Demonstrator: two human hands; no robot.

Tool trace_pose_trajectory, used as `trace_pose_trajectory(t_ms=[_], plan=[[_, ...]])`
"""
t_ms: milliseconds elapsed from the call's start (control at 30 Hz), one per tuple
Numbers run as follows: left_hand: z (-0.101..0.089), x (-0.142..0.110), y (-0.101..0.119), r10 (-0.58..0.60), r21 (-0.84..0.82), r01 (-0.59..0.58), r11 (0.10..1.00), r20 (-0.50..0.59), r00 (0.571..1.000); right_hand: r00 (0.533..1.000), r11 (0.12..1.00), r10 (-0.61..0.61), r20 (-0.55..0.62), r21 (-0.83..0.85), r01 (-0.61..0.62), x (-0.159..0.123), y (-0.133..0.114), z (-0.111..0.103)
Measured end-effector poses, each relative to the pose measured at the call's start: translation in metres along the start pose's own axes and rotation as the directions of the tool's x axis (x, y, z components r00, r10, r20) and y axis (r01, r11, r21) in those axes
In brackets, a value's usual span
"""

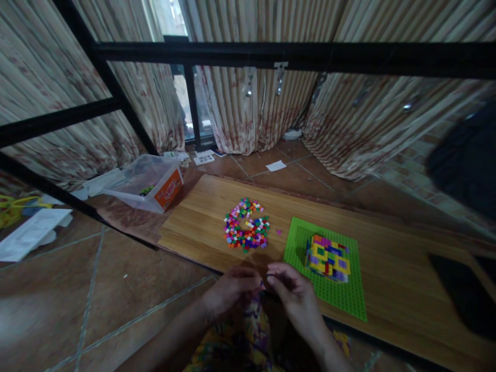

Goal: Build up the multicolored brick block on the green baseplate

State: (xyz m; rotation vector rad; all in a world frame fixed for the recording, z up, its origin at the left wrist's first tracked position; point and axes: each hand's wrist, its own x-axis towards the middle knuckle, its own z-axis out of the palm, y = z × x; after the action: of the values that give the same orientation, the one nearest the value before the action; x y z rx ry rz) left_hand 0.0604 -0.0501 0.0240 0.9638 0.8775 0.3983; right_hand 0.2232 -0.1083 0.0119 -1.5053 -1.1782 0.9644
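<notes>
Small multicoloured plastic bricks (247,241) form a ragged ring toward the left edge of the wooden desk (194,217); by its near edge, a green studded baseplate (352,299) carries a multicoloured brick block (328,258).

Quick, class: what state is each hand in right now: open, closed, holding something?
Left hand: closed in a pinch; whether it holds anything cannot be told.
Right hand: curled; whether fully closed or holding anything cannot be told.

- One wooden table (197,212)
- One left hand (235,285), one right hand (297,293) by its near edge
- One green board (300,232)
- One big block (328,258) on it
- Small bricks (248,241), too many to count
- One clear box (134,200) past the table's left end
</notes>
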Motion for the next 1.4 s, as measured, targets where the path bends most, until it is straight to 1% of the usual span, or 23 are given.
trace_pose_trajectory(t_ms=[33,67,100,133,167,233,300,367,433,500,600,667,767,867,967,1033,1100,1133,1167,1233,1267,1333,1400], plan=[[-0.002,0.001,0.004,0.056,0.111,-0.05,0.993,-0.05,0.997,0.999,0.997,-0.031,-0.043,-0.066,0.028,0.008,0.001,0.0],[-0.004,0.004,0.007,0.135,0.249,-0.104,0.963,-0.108,0.985,0.993,0.985,-0.076,-0.088,-0.164,0.061,0.016,0.002,0.0],[-0.006,0.006,0.011,0.223,0.395,-0.144,0.907,-0.163,0.961,0.985,0.959,-0.123,-0.12,-0.269,0.086,0.025,0.002,0.0],[-0.008,0.009,0.013,0.308,0.534,-0.159,0.831,-0.202,0.93,0.976,0.927,-0.17,-0.139,-0.359,0.11,0.033,0.003,0.001],[-0.01,0.012,0.015,0.377,0.651,-0.15,0.744,-0.224,0.899,0.968,0.891,-0.208,-0.143,-0.435,0.127,0.04,0.003,0.002],[-0.015,0.02,0.017,0.467,0.813,-0.103,0.573,-0.222,0.856,0.959,0.826,-0.25,-0.131,-0.546,0.141,0.051,0.003,0.006],[-0.019,0.027,0.015,0.52,0.897,-0.072,0.437,-0.187,0.833,0.959,0.778,-0.26,-0.115,-0.614,0.137,0.057,0.003,0.009],[-0.024,0.032,0.011,0.553,0.932,-0.063,0.358,-0.157,0.818,0.96,0.749,-0.257,-0.111,-0.65,0.126,0.059,0.005,0.01],[-0.027,0.037,0.006,0.582,0.942,-0.066,0.328,-0.147,0.8,0.961,0.742,-0.249,-0.117,-0.662,0.112,0.059,0.007,0.009],[-0.03,0.039,0.002,0.616,0.943,-0.079,0.324,-0.147,0.774,0.964,0.748,-0.234,-0.124,-0.657,0.097,0.058,0.009,0.008],[-0.031,0.041,-0.001,0.657,0.94,-0.097,0.327,-0.152,0.738,0.97,0.757,-0.218,-0.108,-0.645,0.098,0.059,0.01,0.009],[-0.031,0.041,-0.003,0.67,0.937,-0.108,0.333,-0.155,0.726,0.971,0.75,-0.221,-0.094,-0.653,0.108,0.06,0.008,0.012],[-0.031,0.04,-0.004,0.681,0.927,-0.13,0.351,-0.157,0.715,0.971,0.706,-0.22,-0.09,-0.702,0.095,0.064,0.006,0.019],[-0.032,0.039,-0.004,0.685,0.914,-0.162,0.373,-0.153,0.713,0.973,0.667,-0.209,-0.096,-0.741,0.07,0.067,0.004,0.025],[-0.032,0.035,-0.002,0.684,0.875,-0.208,0.436,-0.172,0.709,0.97,0.691,-0.224,-0.092,-0.717,0.092,0.064,0.002,0.024],[-0.028,0.03,0.001,0.667,0.82,-0.247,0.515,-0.203,0.717,0.971,0.742,-0.224,-0.083,-0.661,0.114,0.055,-0.002,0.02],[-0.02,0.025,0.004,0.619,0.735,-0.277,0.62,-0.241,0.747,0.976,0.81,-0.206,-0.074,-0.572,0.127,0.043,-0.007,0.014],[-0.015,0.022,0.004,0.581,0.675,-0.29,0.678,-0.251,0.775,0.978,0.843,-0.198,-0.062,-0.52,0.138,0.035,-0.01,0.012],[-0.009,0.019,0.005,0.531,0.603,-0.301,0.739,-0.245,0.811,0.98,0.87,-0.195,-0.042,-0.469,0.153,0.027,-0.013,0.009],[0.003,0.016,0.003,0.417,0.421,-0.309,0.853,-0.194,0.888,0.979,0.904,-0.203,0.004,-0.383,0.189,0.011,-0.018,0.004],[0.009,0.015,0.001,0.367,0.322,-0.302,0.897,-0.164,0.916,0.979,0.916,-0.202,0.017,-0.351,0.195,0.004,-0.02,0.002],[0.02,0.014,-0.003,0.287,0.152,-0.267,0.952,-0.128,0.949,0.983,0.936,-0.184,0.009,-0.304,0.178,-0.007,-0.02,-0.002],[0.029,0.015,-0.008,0.225,0.043,-0.221,0.974,-0.126,0.966,0.989,0.953,-0.143,-0.027,-0.274,0.13,-0.015,-0.018,-0.007]])
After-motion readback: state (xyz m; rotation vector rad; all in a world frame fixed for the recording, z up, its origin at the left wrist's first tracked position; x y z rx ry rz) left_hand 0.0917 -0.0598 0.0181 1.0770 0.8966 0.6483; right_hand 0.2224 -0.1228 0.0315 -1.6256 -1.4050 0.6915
